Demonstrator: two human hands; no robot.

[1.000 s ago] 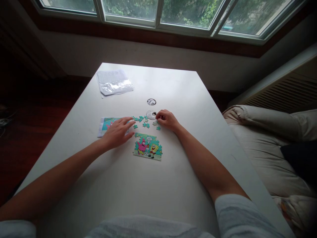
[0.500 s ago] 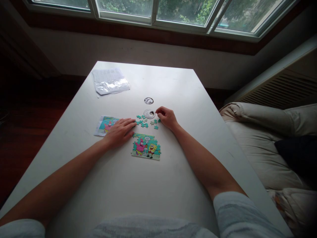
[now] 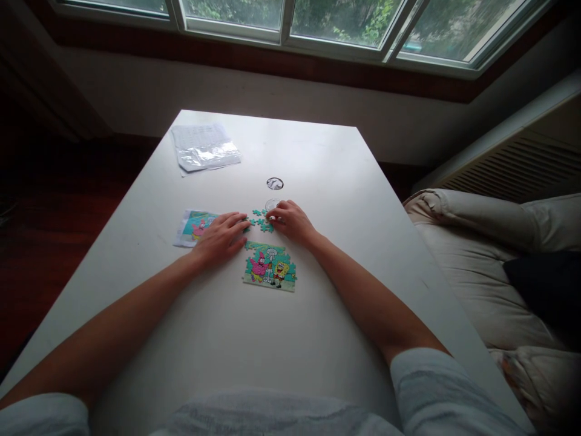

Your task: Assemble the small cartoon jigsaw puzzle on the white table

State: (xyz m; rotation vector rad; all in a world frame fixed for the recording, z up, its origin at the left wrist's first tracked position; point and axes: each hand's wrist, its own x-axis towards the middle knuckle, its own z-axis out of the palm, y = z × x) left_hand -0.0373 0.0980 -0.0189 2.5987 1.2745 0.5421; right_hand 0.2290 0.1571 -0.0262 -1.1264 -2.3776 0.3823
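Observation:
A partly built cartoon jigsaw [image 3: 269,267] lies on the white table [image 3: 254,339]. Several loose teal pieces [image 3: 259,221] are scattered just beyond it. My left hand [image 3: 222,237] rests flat on the table with fingers stretched out, fingertips at the loose pieces and partly over a printed picture sheet [image 3: 190,227]. My right hand [image 3: 290,220] lies over the right side of the loose pieces, fingers curled down on them; what is under the fingers is hidden. A small round clear lid [image 3: 272,204] shows just behind that hand.
A clear plastic bag with paper [image 3: 204,148] lies at the far left of the table. A round hole [image 3: 275,183] sits in the tabletop. A cushioned seat [image 3: 499,254] stands to the right, windows beyond the far edge.
My right hand slid left across the loose pieces, covering those it was beside. My left hand drew back slightly and stays flat.

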